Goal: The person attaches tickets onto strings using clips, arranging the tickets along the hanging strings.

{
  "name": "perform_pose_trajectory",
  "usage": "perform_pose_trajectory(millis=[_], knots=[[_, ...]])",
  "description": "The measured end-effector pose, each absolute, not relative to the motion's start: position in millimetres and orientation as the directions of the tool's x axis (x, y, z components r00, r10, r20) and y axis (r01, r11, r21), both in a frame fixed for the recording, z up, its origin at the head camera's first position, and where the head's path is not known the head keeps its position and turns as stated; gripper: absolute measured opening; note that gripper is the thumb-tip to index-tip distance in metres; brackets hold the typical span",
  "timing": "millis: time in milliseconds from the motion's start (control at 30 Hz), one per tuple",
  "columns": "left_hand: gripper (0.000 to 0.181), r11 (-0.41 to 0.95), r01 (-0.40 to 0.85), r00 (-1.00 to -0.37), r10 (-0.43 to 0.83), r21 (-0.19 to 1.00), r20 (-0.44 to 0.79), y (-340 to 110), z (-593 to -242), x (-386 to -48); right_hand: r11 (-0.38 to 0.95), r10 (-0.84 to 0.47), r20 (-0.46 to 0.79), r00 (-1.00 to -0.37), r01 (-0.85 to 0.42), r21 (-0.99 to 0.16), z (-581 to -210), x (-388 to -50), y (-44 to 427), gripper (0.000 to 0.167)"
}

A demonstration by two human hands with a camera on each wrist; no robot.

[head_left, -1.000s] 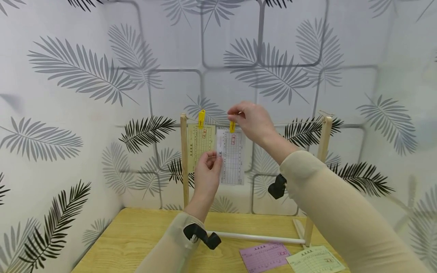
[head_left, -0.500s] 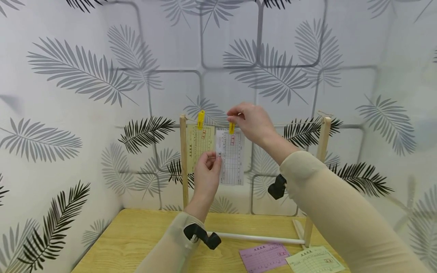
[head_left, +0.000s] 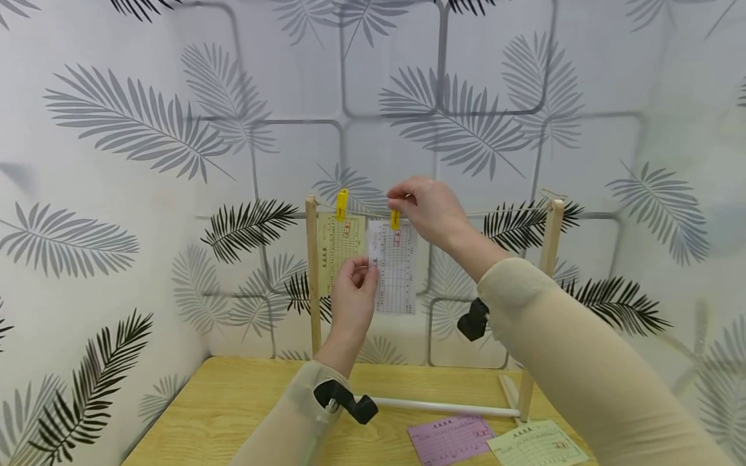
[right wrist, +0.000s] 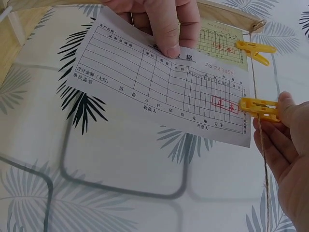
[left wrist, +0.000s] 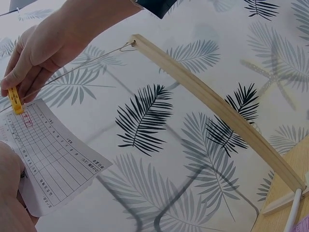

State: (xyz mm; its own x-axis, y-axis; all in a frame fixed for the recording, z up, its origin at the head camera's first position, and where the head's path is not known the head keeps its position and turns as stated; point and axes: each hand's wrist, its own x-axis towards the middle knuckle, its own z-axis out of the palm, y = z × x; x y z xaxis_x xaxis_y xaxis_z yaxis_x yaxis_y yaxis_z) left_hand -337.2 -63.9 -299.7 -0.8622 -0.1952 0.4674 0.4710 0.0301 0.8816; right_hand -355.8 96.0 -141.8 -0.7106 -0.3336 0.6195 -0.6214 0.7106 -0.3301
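A white printed slip (head_left: 396, 278) hangs at the string, its top edge in the jaws of a yellow clip (right wrist: 260, 109). My right hand (head_left: 428, 207) pinches the clip's upper end between thumb and fingers, as the right wrist view also shows. The left hand (head_left: 354, 291) holds the slip's left edge between thumb and fingers. Left of it, a pale yellow slip (head_left: 340, 246) hangs from another yellow clip (head_left: 342, 204), partly behind my left hand.
Wooden posts (head_left: 313, 278) (head_left: 552, 239) carry the string (head_left: 507, 210), with a white bar (head_left: 437, 406) low between them. On the wooden table (head_left: 233, 395) lie a purple slip (head_left: 449, 440) and a pale green slip (head_left: 539, 445), near the right post's foot.
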Motion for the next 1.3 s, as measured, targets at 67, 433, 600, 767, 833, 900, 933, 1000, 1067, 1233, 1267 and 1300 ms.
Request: perform_pose_trajectory(millis=[67, 433, 600, 767, 833, 900, 933, 1000, 1067, 1233, 1267, 1300], knots=[[0.015, 0.027, 0.469, -0.863, -0.197, 0.883, 0.465, -63.9, -299.5, -337.0, 0.709, -0.340, 0.615, -0.711, -0.624, -0.329, -142.3, -356.7, 96.0, 0.026], [0.014, 0.033, 0.472, -0.858, -0.213, 0.881, 0.468, -65.2, -297.7, -339.0, 0.708, -0.358, 0.605, -0.711, -0.629, -0.320, -142.8, -354.9, 96.6, 0.030], [0.015, 0.028, 0.473, -0.858, -0.212, 0.881, 0.467, -65.8, -296.4, -339.0, 0.700, -0.361, 0.616, -0.700, -0.640, -0.316, -142.1, -355.2, 94.9, 0.031], [0.017, 0.022, 0.469, -0.861, -0.213, 0.883, 0.463, -66.5, -296.1, -340.1, 0.701, -0.363, 0.622, -0.694, -0.643, -0.308, -142.1, -356.0, 93.0, 0.031], [0.017, 0.015, 0.466, -0.863, -0.213, 0.884, 0.458, -66.8, -296.2, -339.4, 0.704, -0.363, 0.622, -0.693, -0.642, -0.304, -142.6, -356.3, 92.9, 0.031], [0.018, 0.006, 0.466, -0.864, -0.212, 0.885, 0.457, -67.1, -296.3, -338.4, 0.708, -0.362, 0.621, -0.696, -0.638, -0.303, -143.2, -356.3, 93.2, 0.030], [0.018, 0.001, 0.465, -0.865, -0.210, 0.885, 0.455, -67.2, -296.4, -337.6, 0.708, -0.361, 0.619, -0.697, -0.637, -0.304, -143.5, -356.1, 93.3, 0.030], [0.018, -0.010, 0.462, -0.869, -0.208, 0.887, 0.450, -67.7, -296.9, -336.8, 0.709, -0.359, 0.617, -0.700, -0.635, -0.307, -143.8, -355.9, 93.5, 0.030], [0.018, -0.013, 0.456, -0.872, -0.207, 0.890, 0.444, -68.2, -297.6, -336.9, 0.711, -0.358, 0.613, -0.704, -0.632, -0.309, -143.7, -355.4, 93.7, 0.031], [0.018, 0.013, 0.450, -0.871, -0.213, 0.893, 0.443, -70.3, -301.6, -338.5, 0.713, -0.361, 0.606, -0.709, -0.628, -0.311, -143.3, -355.2, 95.1, 0.033], [0.018, 0.018, 0.455, -0.868, -0.214, 0.890, 0.448, -70.9, -302.6, -338.5, 0.714, -0.361, 0.605, -0.709, -0.628, -0.309, -143.1, -355.3, 95.5, 0.034], [0.018, 0.024, 0.463, -0.864, -0.215, 0.886, 0.456, -71.4, -303.7, -338.6, 0.714, -0.361, 0.605, -0.710, -0.627, -0.310, -143.0, -355.2, 95.9, 0.035]])
